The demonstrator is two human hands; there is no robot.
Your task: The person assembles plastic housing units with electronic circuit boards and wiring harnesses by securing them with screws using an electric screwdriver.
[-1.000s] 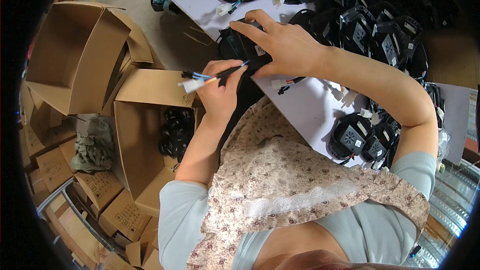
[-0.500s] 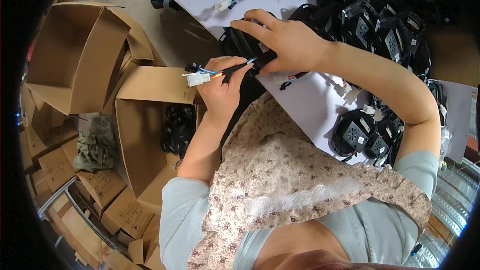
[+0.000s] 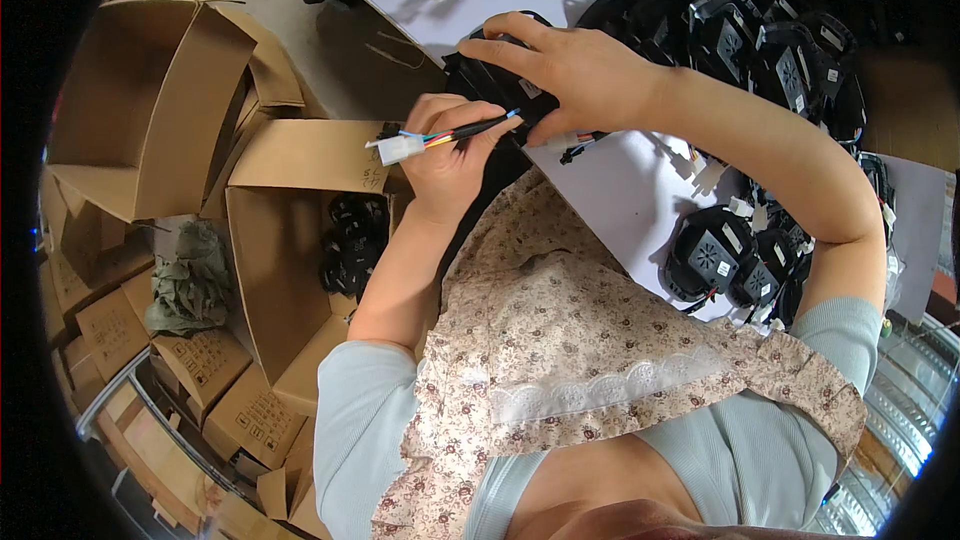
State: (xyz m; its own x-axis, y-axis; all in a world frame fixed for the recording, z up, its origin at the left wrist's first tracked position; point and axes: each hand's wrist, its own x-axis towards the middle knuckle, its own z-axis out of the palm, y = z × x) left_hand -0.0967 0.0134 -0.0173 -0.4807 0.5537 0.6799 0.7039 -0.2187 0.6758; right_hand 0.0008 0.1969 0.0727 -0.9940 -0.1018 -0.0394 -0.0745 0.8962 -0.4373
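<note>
While the left hand [image 3: 445,155] pinches a black-sleeved wire harness [image 3: 465,130] ending in a white connector [image 3: 398,149], the right hand [image 3: 575,75] spreads its fingers over a black housing [image 3: 500,83] at the edge of a white table [image 3: 635,205], partly hiding it; similar housings [image 3: 725,45] crowd beyond the forearm, an open cardboard box [image 3: 285,270] beside the left arm.

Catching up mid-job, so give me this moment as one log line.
left hand: gripping wire bundle, white connector at end | right hand: holding black unit at edge of table | open carton: left of table
</note>
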